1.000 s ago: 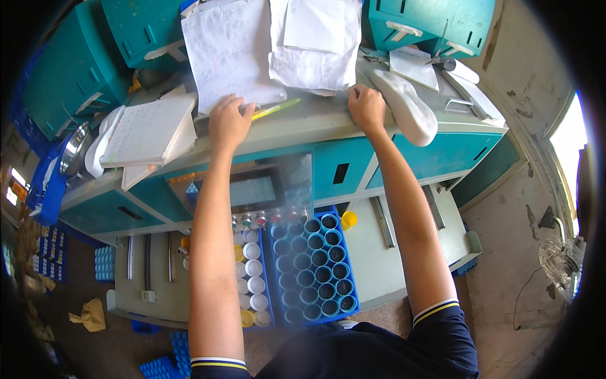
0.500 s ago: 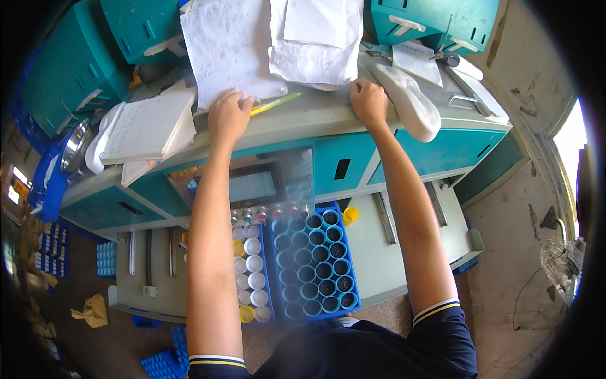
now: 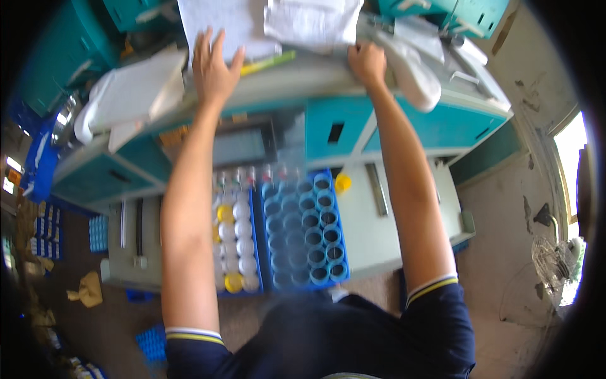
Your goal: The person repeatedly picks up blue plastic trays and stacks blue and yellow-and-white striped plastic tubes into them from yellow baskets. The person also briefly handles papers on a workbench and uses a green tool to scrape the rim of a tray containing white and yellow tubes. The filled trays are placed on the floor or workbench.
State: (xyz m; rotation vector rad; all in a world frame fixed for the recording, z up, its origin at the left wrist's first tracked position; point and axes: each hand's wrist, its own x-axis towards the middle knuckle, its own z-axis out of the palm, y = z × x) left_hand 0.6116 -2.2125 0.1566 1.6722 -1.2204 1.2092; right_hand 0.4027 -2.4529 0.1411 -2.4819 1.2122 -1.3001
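L grip wide, splayed over paper; R grip curled nr counter, can't tell if holding.

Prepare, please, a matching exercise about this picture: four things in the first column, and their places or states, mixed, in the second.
Things:
1. left hand
2. right hand
3. yellow-green pen-shaped thing
4. fan

Places or states:
A. at the far right of the view
B. between the two hands
C. spread open
D. beside the long, rounded white object

Right pairs: 1-C; 2-D; 3-B; 4-A
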